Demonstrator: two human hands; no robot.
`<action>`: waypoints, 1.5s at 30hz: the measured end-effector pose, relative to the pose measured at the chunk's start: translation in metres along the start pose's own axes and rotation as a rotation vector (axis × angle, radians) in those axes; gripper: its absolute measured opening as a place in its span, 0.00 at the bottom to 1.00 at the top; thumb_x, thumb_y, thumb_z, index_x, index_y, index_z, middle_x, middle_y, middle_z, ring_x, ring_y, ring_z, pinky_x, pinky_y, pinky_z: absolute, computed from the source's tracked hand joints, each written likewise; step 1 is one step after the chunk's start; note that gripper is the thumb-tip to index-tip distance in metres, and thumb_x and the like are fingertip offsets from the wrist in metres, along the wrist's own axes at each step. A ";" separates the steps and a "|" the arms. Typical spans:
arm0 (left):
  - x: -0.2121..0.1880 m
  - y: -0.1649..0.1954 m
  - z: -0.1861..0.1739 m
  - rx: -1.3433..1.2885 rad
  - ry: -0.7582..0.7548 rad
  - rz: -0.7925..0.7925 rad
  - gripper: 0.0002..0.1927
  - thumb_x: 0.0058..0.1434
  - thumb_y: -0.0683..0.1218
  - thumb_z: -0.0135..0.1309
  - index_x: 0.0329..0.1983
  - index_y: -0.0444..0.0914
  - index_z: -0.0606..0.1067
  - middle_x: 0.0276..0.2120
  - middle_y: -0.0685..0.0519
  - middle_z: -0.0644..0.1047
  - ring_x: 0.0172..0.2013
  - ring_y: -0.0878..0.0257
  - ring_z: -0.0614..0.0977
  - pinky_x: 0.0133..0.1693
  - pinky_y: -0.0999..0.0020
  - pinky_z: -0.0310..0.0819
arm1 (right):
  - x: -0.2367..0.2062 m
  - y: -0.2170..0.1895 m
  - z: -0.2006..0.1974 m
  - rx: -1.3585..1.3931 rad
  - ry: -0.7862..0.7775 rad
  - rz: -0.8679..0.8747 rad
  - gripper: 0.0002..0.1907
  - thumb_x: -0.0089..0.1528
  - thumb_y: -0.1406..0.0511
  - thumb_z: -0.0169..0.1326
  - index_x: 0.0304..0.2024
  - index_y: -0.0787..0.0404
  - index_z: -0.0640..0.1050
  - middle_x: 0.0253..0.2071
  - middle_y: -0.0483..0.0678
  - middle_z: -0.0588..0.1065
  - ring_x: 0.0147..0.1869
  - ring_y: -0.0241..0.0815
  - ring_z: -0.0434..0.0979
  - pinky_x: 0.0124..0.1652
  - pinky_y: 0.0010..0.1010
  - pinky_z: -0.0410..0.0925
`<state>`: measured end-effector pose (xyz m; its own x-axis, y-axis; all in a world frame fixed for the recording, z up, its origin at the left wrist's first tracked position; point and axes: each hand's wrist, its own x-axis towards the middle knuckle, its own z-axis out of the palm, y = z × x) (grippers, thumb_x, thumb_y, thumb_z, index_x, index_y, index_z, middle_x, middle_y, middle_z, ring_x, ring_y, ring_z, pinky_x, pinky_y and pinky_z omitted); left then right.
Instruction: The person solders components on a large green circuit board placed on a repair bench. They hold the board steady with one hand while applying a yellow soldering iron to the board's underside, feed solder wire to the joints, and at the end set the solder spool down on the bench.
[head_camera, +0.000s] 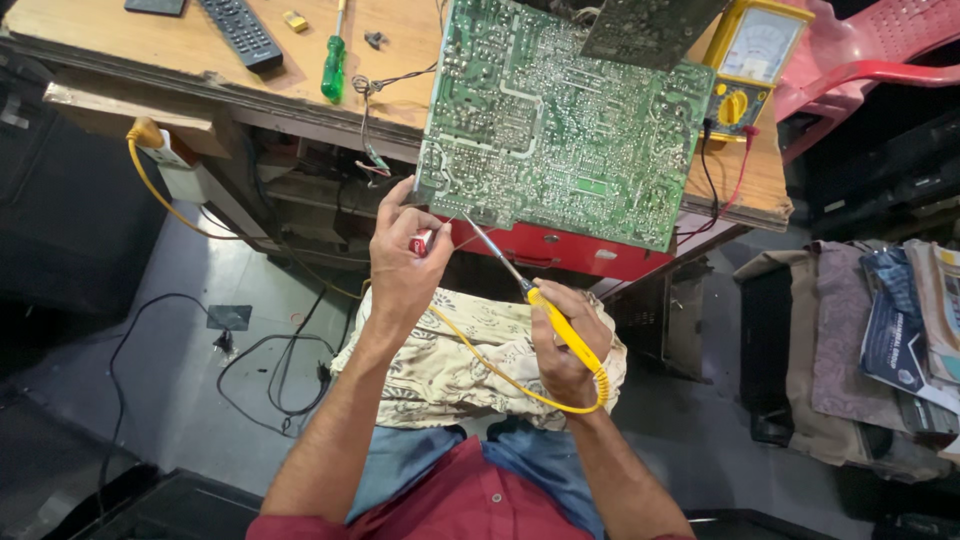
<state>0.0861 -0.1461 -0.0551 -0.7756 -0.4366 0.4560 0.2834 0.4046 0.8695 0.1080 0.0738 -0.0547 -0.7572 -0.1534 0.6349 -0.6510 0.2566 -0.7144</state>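
Showing now: 1 green circuit board (560, 120), 1 yellow soldering iron (560, 325), 1 yellow multimeter (752, 65), 1 green-handled screwdriver (334, 62), 1 black remote (240, 32), 1 red plastic chair (870, 60), 2 hands working — left hand (402, 262) & right hand (566, 345).

Circuit board (560, 120) overhangs bench edge; open air below; multimeter (748, 60) flanks right.

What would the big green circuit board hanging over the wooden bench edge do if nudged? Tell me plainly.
The green circuit board looks flat and stiff, so it would probably slide or pivot as one piece. Its near edge overhangs the wooden bench, so it might tip down. The left hand at its corner seems to steady it; the right hand grips the yellow soldering iron.
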 end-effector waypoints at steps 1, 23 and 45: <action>0.000 0.000 0.000 0.002 0.000 0.014 0.05 0.59 0.37 0.62 0.33 0.33 0.76 0.62 0.38 0.71 0.53 0.54 0.82 0.49 0.65 0.76 | 0.000 0.000 0.000 -0.001 0.000 0.004 0.12 0.61 0.76 0.58 0.48 0.69 0.77 0.48 0.58 0.80 0.51 0.49 0.83 0.53 0.34 0.75; -0.001 -0.001 0.004 -0.003 0.012 0.038 0.05 0.59 0.37 0.63 0.33 0.34 0.76 0.61 0.40 0.70 0.48 0.57 0.81 0.48 0.65 0.76 | 0.002 -0.002 -0.006 -0.085 0.001 -0.048 0.12 0.62 0.74 0.58 0.48 0.68 0.77 0.48 0.58 0.80 0.51 0.51 0.83 0.53 0.36 0.74; 0.001 0.002 0.011 0.063 0.019 0.054 0.06 0.57 0.38 0.64 0.33 0.35 0.76 0.60 0.42 0.68 0.42 0.59 0.79 0.44 0.65 0.77 | 0.000 0.000 -0.006 -0.048 0.000 -0.034 0.12 0.61 0.75 0.58 0.48 0.69 0.77 0.48 0.58 0.80 0.51 0.51 0.83 0.53 0.35 0.74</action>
<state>0.0800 -0.1366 -0.0550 -0.7489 -0.4279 0.5060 0.2882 0.4773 0.8301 0.1083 0.0792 -0.0524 -0.7350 -0.1627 0.6582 -0.6727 0.2967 -0.6778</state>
